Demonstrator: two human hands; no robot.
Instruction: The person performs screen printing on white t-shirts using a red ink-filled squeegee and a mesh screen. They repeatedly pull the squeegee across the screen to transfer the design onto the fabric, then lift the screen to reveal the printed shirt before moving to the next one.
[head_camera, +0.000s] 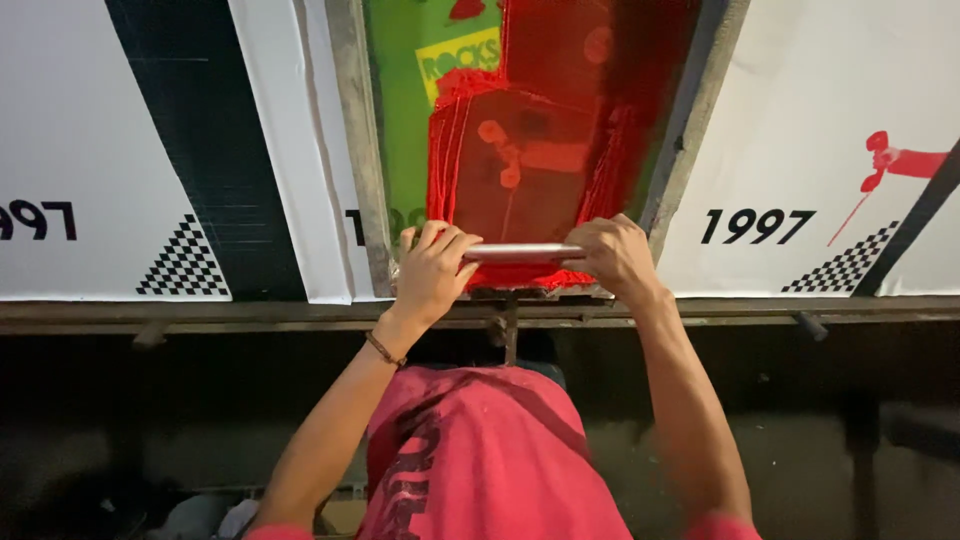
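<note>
Squeegee (522, 253) sits at the near end of the screen-printing frame (362, 150), its metal handle bar held level across the mesh. Left hand (432, 272) has its fingers curled shut over the bar's left end; right hand (615, 255) grips the right end the same way, knuckles up. Red ink (520, 160) covers most of the mesh above the squeegee and has gathered in a thick line just under the bar, at the frame's near rail. Green emulsion (400, 110) shows along the frame's left side. The frame lies over white printed fabric panels (780, 130) stretched on a long table; its metal edge (200, 312) runs just below the frame. Similar panels with checker patterns lie left and right of the frame. A bracelet (384, 350) is on the left wrist, and a red shirt (480, 460) shows below the table edge.

As a judgement on doing this stroke well: keep both hands evenly spaced from the frame's side rails, press equally so the blade stays flat, hold one steady tilt, and stop short of the near rail so pooled ink does not spill over it. The frame must stay flat on the panel; whether it is clamped cannot be told.
</note>
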